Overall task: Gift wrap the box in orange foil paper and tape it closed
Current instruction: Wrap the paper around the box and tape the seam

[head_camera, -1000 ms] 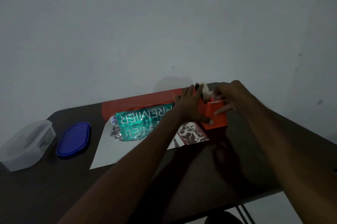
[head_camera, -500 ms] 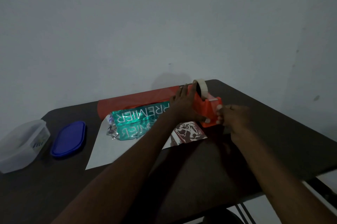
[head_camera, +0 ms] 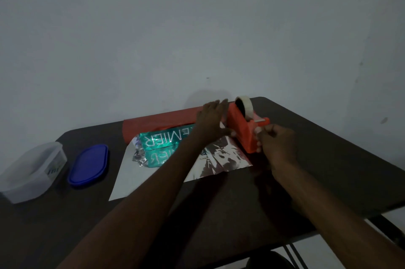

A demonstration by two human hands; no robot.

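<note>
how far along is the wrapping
Early. Done: the green box lies on the foil sheet, still uncovered. In hand: left hand steadies the tape dispenser while right hand pinches at its front end. Left: folding and taping.

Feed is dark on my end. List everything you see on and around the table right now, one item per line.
table: one, dark brown, against the pale wall.
foil paper: one sheet, silver side up, orange far edge curled up, centre of the table.
box: one, teal with white lettering, lying on the foil paper.
tape dispenser: one, orange, at the sheet's right edge.
tape roll: one, off-white, seated in the tape dispenser.
lid: one, blue, left of the sheet.
tub: one, clear plastic, far left.
left hand: resting flat against the dispenser's left side.
right hand: fingers curled at the dispenser's cutter end; any tape between them is too dark to see.
</note>
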